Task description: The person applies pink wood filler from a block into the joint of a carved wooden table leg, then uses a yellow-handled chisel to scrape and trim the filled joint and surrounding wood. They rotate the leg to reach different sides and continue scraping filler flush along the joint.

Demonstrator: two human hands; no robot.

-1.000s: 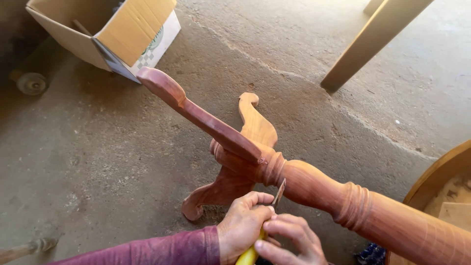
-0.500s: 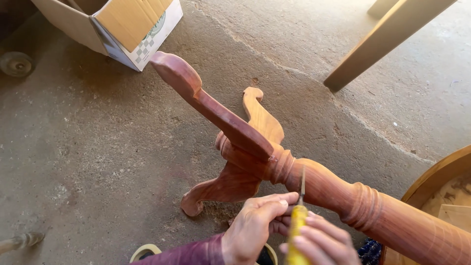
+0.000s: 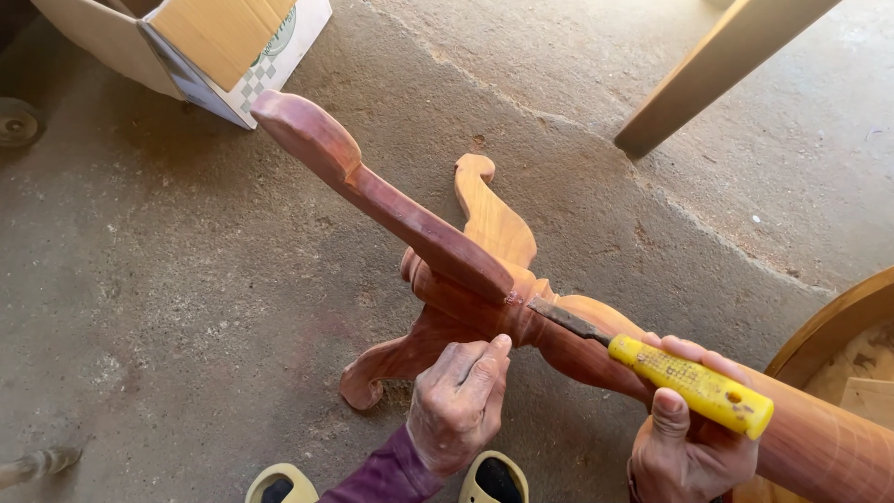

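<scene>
Your right hand [image 3: 689, 438] is clenched on the chisel [image 3: 652, 368], blade tip at the joint where the legs meet the pedestal [image 3: 521, 307] — lying tilted over the floor [image 3: 140, 279]. Left hand [image 3: 456, 401] braces it, fingers pressed flat — keep them behind the edge.

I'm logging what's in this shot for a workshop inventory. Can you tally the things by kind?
Carved wooden pedestal: 1
Yellow-handled chisel: 1
Cardboard box: 1
Hands, left and right: 2
Yellow sandals: 2
Total: 7
</scene>
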